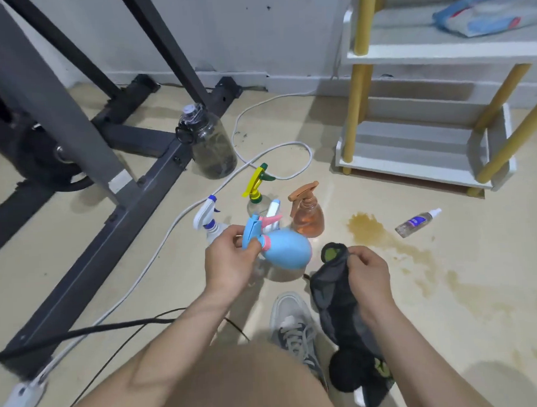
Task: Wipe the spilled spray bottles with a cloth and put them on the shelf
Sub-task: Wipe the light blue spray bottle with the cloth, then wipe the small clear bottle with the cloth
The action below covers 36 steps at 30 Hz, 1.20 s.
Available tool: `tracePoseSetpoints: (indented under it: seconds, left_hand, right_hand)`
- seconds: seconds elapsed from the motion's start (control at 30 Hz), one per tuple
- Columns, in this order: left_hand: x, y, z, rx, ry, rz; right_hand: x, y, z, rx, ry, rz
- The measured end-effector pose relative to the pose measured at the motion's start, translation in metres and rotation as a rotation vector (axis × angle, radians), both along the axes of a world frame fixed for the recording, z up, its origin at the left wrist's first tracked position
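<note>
Spray bottles (308, 222) on stained floor (451, 333) near shelf (413, 163)

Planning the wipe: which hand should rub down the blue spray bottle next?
The right hand: it grips the dark cloth beside the blue spray bottle, while the left hand holds that bottle by its trigger head.

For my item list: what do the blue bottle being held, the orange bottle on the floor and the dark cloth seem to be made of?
Blue bottle: likely opaque plastic, smooth, matte; nothing shows through.
Orange bottle: likely tinted see-through plastic, glossy; light passes through it.
Dark cloth: soft fabric, matte; it folds and hangs limp.
</note>
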<state>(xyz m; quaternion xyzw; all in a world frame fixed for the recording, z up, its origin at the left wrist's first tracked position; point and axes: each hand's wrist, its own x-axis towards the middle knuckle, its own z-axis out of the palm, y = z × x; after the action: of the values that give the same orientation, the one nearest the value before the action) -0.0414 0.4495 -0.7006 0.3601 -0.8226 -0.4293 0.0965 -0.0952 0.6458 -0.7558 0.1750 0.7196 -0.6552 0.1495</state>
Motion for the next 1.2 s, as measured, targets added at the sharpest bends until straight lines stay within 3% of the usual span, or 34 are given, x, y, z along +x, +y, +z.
tracePoseSetpoints:
  seconds: [0.27, 0.47, 0.57, 0.7, 0.8, 0.87, 0.93, 1.07, 1.2]
  left_hand:
    - [0.044, -0.03, -0.035, -0.093, -0.098, -0.144]
    - [0.044, -0.024, -0.066, -0.156, -0.195, -0.291]
    - [0.037, -0.018, -0.064, -0.306, -0.337, -0.371]
    - [0.024, -0.011, -0.042, -0.289, -0.422, -0.376]
    - [0.008, 0.002, -0.018, -0.421, -0.228, -0.35]
    - [-0.016, 0.022, -0.007, -0.47, 0.034, -0.441]
    - [-0.053, 0.049, -0.007, -0.423, 0.167, -0.584]
    - [-0.133, 0.114, -0.043, -0.341, 0.064, -0.829]
    - [-0.192, 0.172, -0.117, -0.257, -0.174, -0.937]
  right_hand:
    - [0.023, 0.004, 0.001, 0.246, 0.011, 0.128]
    - [0.023, 0.027, -0.007, 0.129, -0.042, -0.028]
    - [0.018, 0.035, -0.004, 0.021, -0.08, -0.124]
    - [0.002, 0.057, 0.004, -0.123, -0.144, -0.305]
    - [-0.016, 0.078, 0.0, -0.182, -0.13, -0.428]
    - [-0.028, 0.092, -0.004, -0.168, -0.095, -0.512]
    - [-0.04, 0.108, -0.01, -0.089, -0.064, -0.618]
    - [-0.06, 0.144, -0.027, 0.003, -0.038, -0.868]
    - [-0.081, 0.161, -0.051, 0.016, -0.03, -0.855]
